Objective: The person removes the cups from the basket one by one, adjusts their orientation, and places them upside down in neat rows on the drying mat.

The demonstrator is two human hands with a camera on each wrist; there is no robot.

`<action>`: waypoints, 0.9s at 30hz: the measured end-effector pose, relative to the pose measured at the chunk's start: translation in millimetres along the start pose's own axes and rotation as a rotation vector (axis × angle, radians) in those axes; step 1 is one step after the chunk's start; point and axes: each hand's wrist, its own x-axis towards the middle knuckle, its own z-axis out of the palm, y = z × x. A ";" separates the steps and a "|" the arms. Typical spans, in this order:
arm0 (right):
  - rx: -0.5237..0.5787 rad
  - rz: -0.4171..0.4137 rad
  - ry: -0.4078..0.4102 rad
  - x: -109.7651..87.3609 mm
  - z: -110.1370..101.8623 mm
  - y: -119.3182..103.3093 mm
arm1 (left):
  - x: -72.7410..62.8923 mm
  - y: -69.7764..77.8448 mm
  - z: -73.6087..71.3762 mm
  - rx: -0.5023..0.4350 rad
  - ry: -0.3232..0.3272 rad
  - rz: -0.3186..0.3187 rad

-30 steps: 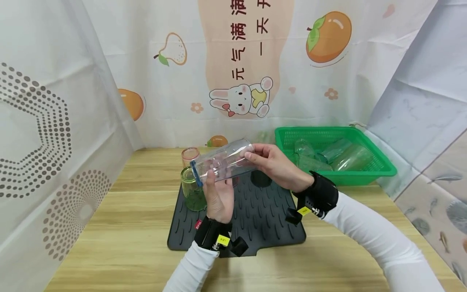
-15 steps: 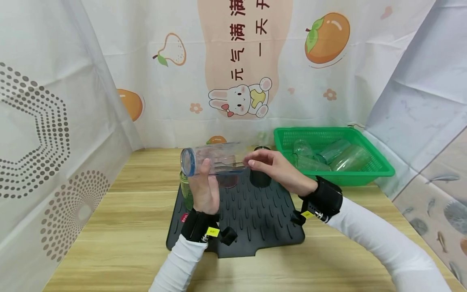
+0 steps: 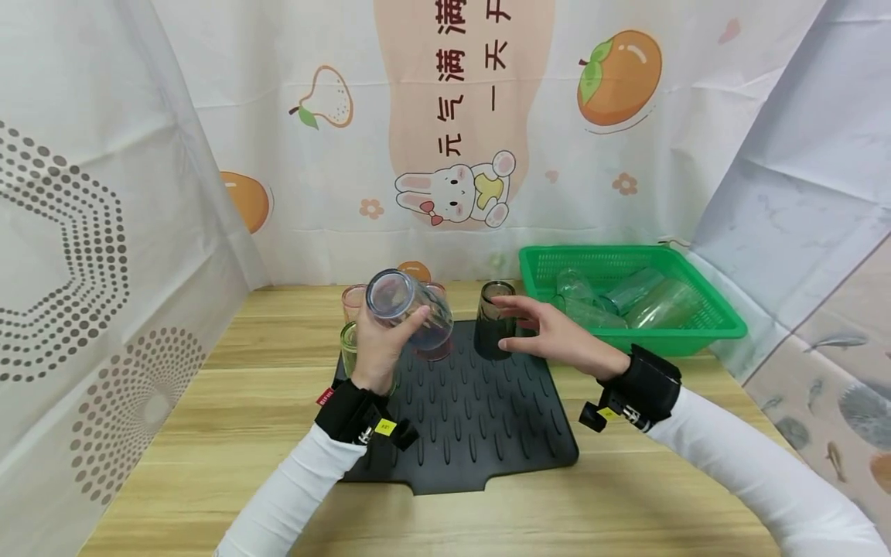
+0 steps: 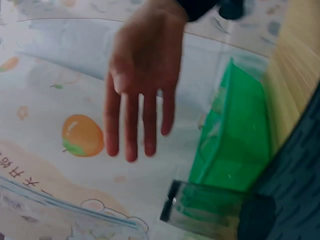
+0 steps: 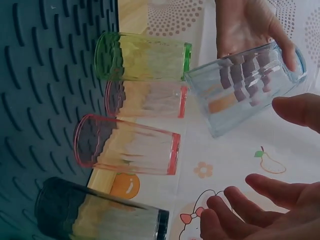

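- Surface (image 3: 209, 433), wood-grain: bears one black patterned mat (image 3: 459, 449).
- Left hand (image 3: 377, 350): fingers and thumb wrapped round one bluish clear glass (image 3: 411, 296), aloft over the mat's left part, tilted, base up. Best brought plumb before lowering, so the whole rim lands together.
- Right hand (image 3: 553, 333): fingers spread, holding nothing, near the dark glass (image 3: 491, 329); advisable to avoid nudging it.
- Green glass (image 5: 145, 56), left, and pink glasses (image 5: 132, 145), farther: base up on the mat; held rim should clear them.
- Green basket (image 3: 647, 342), far right: further glasses.
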 end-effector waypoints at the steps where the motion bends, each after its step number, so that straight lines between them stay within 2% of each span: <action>1: -0.005 0.008 0.002 -0.5 -0.2 0.7 | 1.1 -7.5 -2.9 0.036 -0.022 -0.020; 3: -0.023 0.010 0.005 -1.0 -0.8 2.5 | 3.8 -39.3 -18.4 0.098 -0.085 -0.014; 4: -0.032 0.012 0.008 -1.5 -1.1 3.3 | 2.5 -27.6 -12.9 0.141 -0.105 -0.040; 6: -0.046 0.020 0.016 -2.9 -1.8 4.5 | -0.2 -17.5 -5.9 0.175 -0.138 -0.101; 8: -0.053 0.035 0.020 -4.9 -2.2 5.1 | -4.6 -18.0 -5.0 0.192 -0.164 -0.124; 10: -0.054 0.049 0.021 -7.3 -2.3 5.2 | -9.3 -0.6 6.3 0.232 -0.152 -0.210; 14: -0.039 0.066 0.018 -10.5 -1.4 6.2 | -15.1 9.4 16.7 0.329 -0.100 -0.331; 15: -0.031 0.069 0.017 -11.1 -1.2 6.8 | -16.6 -0.3 11.6 0.332 -0.100 -0.334; 21: 0.022 0.081 0.013 -11.9 0.4 13.1 | -24.0 -13.6 9.6 0.401 -0.070 -0.426; 22: 0.028 0.084 0.014 -11.6 0.6 14.3 | -24.6 -6.3 14.9 0.429 -0.062 -0.460; 27: 0.042 0.097 0.027 -10.0 0.8 19.0 | -28.7 -8.1 13.6 0.445 -0.065 -0.525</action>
